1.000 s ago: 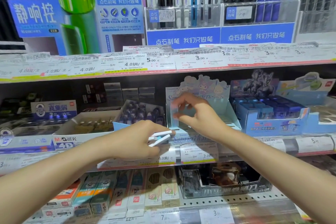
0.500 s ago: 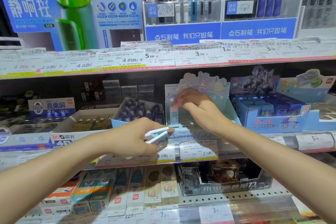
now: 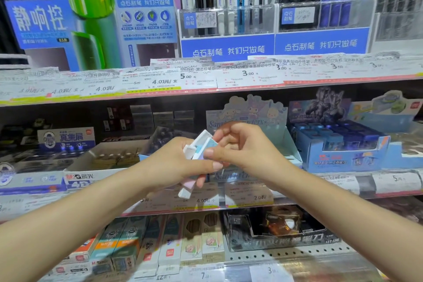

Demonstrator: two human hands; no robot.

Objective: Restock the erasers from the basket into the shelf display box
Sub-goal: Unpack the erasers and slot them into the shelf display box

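My left hand point(image 3: 176, 162) grips several slim erasers point(image 3: 196, 146) in white, light-blue and pink sleeves, fanned upward and downward out of the fist. My right hand point(image 3: 242, 149) has come up against them, and its thumb and fingers pinch the top of the light-blue eraser point(image 3: 209, 145). Behind both hands stands the pale-blue cartoon-printed display box point(image 3: 254, 112) on the middle shelf; its inside is mostly hidden by my hands. No basket is in view.
A blue box of dark-blue items point(image 3: 343, 144) stands right of the display box, and a white open box point(image 3: 109, 160) to its left. Price-tag rails point(image 3: 229, 75) run along the shelf edges. Packaged stock point(image 3: 160, 242) fills the lower shelf.
My right hand has drawn back out of the display box and now pinches an eraser in my left hand. My left hand has lifted and tilted the bundle upward.
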